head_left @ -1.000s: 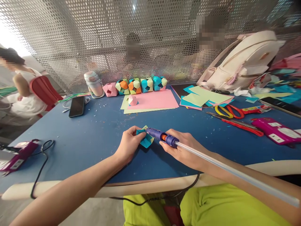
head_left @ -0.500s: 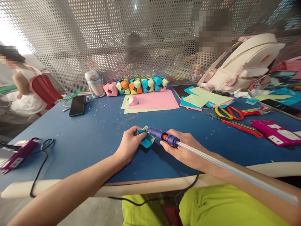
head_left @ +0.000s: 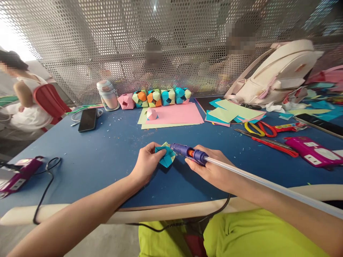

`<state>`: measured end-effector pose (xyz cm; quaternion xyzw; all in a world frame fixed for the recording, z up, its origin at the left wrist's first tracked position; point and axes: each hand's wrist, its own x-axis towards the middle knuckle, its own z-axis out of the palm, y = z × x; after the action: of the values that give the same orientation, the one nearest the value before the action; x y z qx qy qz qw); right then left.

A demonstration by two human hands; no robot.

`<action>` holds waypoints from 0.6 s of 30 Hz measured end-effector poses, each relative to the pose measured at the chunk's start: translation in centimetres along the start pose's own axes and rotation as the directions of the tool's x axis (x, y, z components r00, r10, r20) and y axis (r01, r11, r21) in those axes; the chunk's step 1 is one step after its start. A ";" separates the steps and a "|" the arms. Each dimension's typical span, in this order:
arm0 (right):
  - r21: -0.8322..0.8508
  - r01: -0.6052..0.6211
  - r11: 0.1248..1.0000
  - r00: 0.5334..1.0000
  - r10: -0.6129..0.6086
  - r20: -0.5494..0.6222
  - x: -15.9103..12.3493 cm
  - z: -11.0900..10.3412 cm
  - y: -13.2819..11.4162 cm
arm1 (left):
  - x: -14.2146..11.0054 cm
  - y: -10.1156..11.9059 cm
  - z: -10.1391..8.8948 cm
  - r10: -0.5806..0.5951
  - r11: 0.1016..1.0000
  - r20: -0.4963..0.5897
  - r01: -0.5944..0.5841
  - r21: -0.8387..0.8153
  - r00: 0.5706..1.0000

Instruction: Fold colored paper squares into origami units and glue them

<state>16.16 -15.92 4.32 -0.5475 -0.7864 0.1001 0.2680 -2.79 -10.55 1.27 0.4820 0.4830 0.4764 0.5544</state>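
Observation:
Pinched between the thumb and fingers of my left hand (head_left: 148, 160) is a small folded paper piece (head_left: 167, 159), blue with pale green parts. My right hand (head_left: 211, 165) is wrapped round a purple hot glue gun (head_left: 184, 150). The gun's nozzle points left, close to the paper's upper right edge; whether it touches is too small to tell. A long clear glue stick (head_left: 249, 180) sticks out of the gun's back, over my right forearm. Beyond my hands, a small pink folded paper piece (head_left: 152, 114) rests on pink paper sheets (head_left: 179, 113).
Several folded paper balls (head_left: 154, 98) line the mesh partition beside a bottle (head_left: 107, 94). Rightward lie paper squares (head_left: 233, 110), scissors (head_left: 268, 129), a purple power strip (head_left: 313, 151) and a backpack (head_left: 281, 75). A phone (head_left: 88, 120) lies left. A black cord (head_left: 160, 228) hangs at the table edge.
My right hand has drawn the glue gun slightly to the right, so its nozzle has shifted from over the paper to its edge. My left hand still holds the paper in nearly the same place.

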 end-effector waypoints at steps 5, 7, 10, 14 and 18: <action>-0.015 -0.011 1.000 1.000 0.011 0.010 0.0 0.0 -0.1 | 0.0 -0.1 -0.1 0.017 0.999 0.005 -0.017 0.045 1.000; -0.024 -0.005 1.000 1.000 0.005 0.004 -0.1 0.1 -0.1 | 0.0 -0.1 -0.1 0.030 0.997 0.007 -0.031 0.071 1.000; -0.053 0.013 0.999 1.000 -0.013 -0.001 -0.1 0.2 0.0 | 0.0 -0.1 -0.1 0.031 0.996 0.007 -0.032 0.088 0.999; -0.054 0.011 0.998 1.000 -0.011 -0.008 0.0 0.2 0.0 | 0.0 -0.1 0.0 0.031 0.996 0.009 -0.031 0.088 0.999; -0.052 0.009 0.999 1.000 -0.008 0.010 0.0 0.0 -0.1 | 0.1 -0.2 0.0 0.025 0.995 0.010 -0.026 0.100 1.000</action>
<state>16.08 -15.94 4.34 -0.5505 -0.7924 0.0808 0.2503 -2.80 -10.49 1.09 0.5173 0.4979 0.4564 0.5255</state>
